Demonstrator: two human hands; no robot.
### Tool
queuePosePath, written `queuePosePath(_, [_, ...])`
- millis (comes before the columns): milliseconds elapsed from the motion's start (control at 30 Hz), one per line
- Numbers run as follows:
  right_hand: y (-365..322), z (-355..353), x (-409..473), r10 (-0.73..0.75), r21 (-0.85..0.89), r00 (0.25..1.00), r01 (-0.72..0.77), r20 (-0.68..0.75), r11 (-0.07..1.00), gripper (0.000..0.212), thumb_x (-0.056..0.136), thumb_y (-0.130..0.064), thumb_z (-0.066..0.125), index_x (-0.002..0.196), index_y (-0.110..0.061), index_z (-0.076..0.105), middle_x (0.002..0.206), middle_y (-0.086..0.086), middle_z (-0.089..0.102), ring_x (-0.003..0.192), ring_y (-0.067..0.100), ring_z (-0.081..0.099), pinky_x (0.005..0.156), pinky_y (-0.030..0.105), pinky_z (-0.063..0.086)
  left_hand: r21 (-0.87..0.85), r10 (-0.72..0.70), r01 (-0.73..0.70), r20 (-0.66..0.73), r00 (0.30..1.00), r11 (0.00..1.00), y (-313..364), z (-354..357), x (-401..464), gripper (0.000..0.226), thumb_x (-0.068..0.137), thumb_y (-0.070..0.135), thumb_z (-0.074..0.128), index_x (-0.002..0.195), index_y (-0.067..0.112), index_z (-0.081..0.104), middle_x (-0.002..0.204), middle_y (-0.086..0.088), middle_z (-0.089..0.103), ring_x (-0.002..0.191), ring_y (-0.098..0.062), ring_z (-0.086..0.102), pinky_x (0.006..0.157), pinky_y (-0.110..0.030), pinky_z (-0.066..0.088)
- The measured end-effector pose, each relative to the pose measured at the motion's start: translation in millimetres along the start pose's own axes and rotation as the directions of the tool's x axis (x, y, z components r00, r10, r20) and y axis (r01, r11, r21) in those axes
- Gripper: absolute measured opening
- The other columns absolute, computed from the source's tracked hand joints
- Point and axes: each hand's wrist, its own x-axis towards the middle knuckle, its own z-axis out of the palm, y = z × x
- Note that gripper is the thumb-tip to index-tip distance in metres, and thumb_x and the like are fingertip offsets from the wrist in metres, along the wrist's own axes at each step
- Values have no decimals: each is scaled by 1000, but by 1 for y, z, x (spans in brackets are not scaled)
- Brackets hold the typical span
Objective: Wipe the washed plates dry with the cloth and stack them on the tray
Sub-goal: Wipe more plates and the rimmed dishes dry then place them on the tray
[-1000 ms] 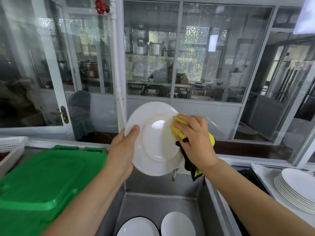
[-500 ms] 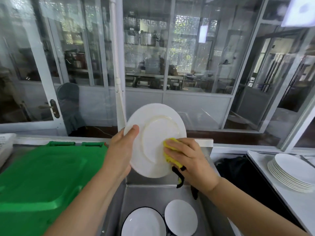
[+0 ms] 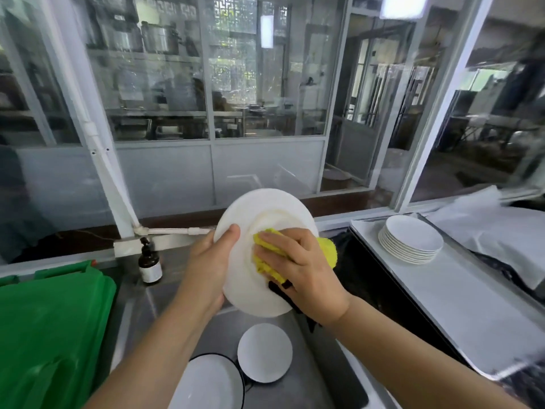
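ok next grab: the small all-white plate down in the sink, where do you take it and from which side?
Take the small white plate by its right rim, coming from above with fingers hooked under the edge. It lies nearly flat in the sink, so only the rim offers purchase. Its left edge seems to overlap the black-rimmed plate, leaving the right side freer. Both hands are busy now.
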Motion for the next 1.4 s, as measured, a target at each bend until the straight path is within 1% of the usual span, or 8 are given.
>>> queuePosePath(133, [48, -31, -45, 157, -88, 987, -154, 31, 984, 41, 68, 4, 83, 106, 0, 71, 119, 14, 62, 91, 41, 60, 84, 46, 51, 37, -27, 25, 49, 998, 999, -22, 41, 8, 8, 91, 25, 62, 88, 22, 69, 77, 7, 75, 65, -11, 71, 48, -24, 52])
queuePosePath(300, [134, -78, -116, 371, -175, 928, -371, -30, 912, 47, 65, 9, 82, 110, -2, 70, 119, 13, 62, 99, 35, 53, 87, 42, 49, 129, -37, 23, 106, 994, 991, -68, 117, 20, 18, 89, 31, 64, 76, 38, 75, 81, 11, 75, 69, -10, 71, 52, -25, 53])
queuePosePath(567, [285, -169, -266, 702, -174, 694, -720, -159, 672, 44, 70, 8, 79, 110, -8, 71, 119, 10, 62, 97, 37, 53, 87, 33, 40, 442, -7, -111, 257, 966, 890, -169, 304, 47, 17, 68, 58, 61, 78, 48, 70, 78, 13, 73, 78, -14, 69, 68, -36, 54])
queuePosePath(700, [351, -199, -324, 794, -101, 584, -811, -170, 576, 41, 73, 13, 73, 110, -6, 70, 118, 10, 62, 101, 38, 54, 89, 36, 39, 632, 156, -373, 372, 915, 680, -227, 395, 71, 36, 75, 57, 55, 94, 31, 72, 85, 9, 70, 86, -23, 66, 72, -35, 50])
queuePosePath(867, [408, -216, -362, 875, 74, 435, -886, -213, 458, 30, 82, 1, 70, 109, -12, 71, 117, -4, 60, 106, 21, 52, 94, 22, 35, 649, 242, -758, 727, 642, 59, -287, 466, 103, 32, 92, 48, 50, 105, 26, 69, 78, -4, 69, 76, -32, 64, 58, -32, 40])
queuePosePath(1000, [437, -217, -381, 913, 165, 358, -906, -194, 390, 31, 84, -4, 69, 113, -15, 69, 118, -5, 60, 110, 21, 52, 95, 32, 39, 599, 118, -798, 799, 589, -69, -330, 506, 121, 30, 96, 35, 53, 124, 29, 62, 111, 4, 69, 104, -24, 62, 72, -36, 50])
queuePosePath(1167, [461, -212, -395, 956, 259, 244, -924, -163, 280, 29, 85, -5, 68, 113, -15, 69, 118, -7, 59, 113, 18, 52, 99, 37, 41, 403, 55, -871, 913, 404, -282, -375, 534, 143, 28, 66, 16, 86, 92, 10, 75, 83, -5, 73, 67, -24, 69, 42, -29, 51])
queuePosePath(1400, [481, -207, -405, 971, 303, 191, -925, -144, 227, 37, 84, -2, 67, 112, -27, 65, 120, -8, 58, 116, 16, 51, 101, 31, 40, 301, 18, -838, 944, 330, -456, -428, 540, 176, 50, 53, 15, 90, 100, 11, 74, 95, -7, 74, 78, -20, 71, 51, -25, 51])
